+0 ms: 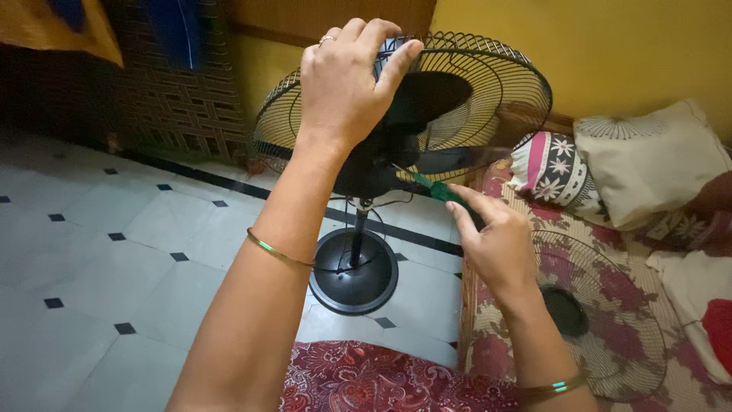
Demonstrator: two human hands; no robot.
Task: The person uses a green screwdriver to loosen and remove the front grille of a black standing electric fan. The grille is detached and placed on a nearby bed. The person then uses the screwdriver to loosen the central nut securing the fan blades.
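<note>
A black pedestal fan stands on the tiled floor, its rear wire guard tilted towards me. My left hand rests on top of the fan's motor housing and grips it. My right hand holds a green-handled screwdriver, whose tip points up and left into the back of the motor housing. The fan's round base sits below on a thin pole. A detached front wire guard lies flat on the bed under my right forearm.
A bed with a red floral cover fills the right side, with a flowered pillow and a cream cushion. A woven dark chair stands at the back left. Yellow wall behind.
</note>
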